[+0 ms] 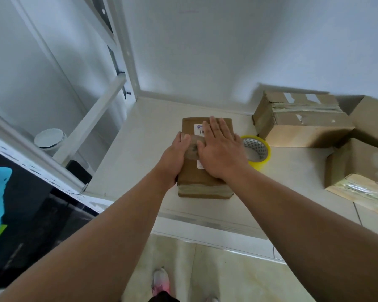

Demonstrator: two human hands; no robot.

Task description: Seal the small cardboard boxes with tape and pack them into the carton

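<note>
The small cardboard box (205, 182) lies flat on the white counter (144, 149), near the front edge, with its short side toward the person. The left hand (175, 159) holds the left edge of the box; its fingers (179, 140) curl over the side and the thumb lies on top. The right hand (222, 152) is flat on the top of the box, fingers stretched and a little spread, grasping nothing. Between both hands I see a clear tape strip (192, 147) across the top, over a white label (200, 129). A yellow tape roll (259, 152) stands just beside the box at the right. Three bigger cartons (301, 123) stand further right, near the wall.
</note>
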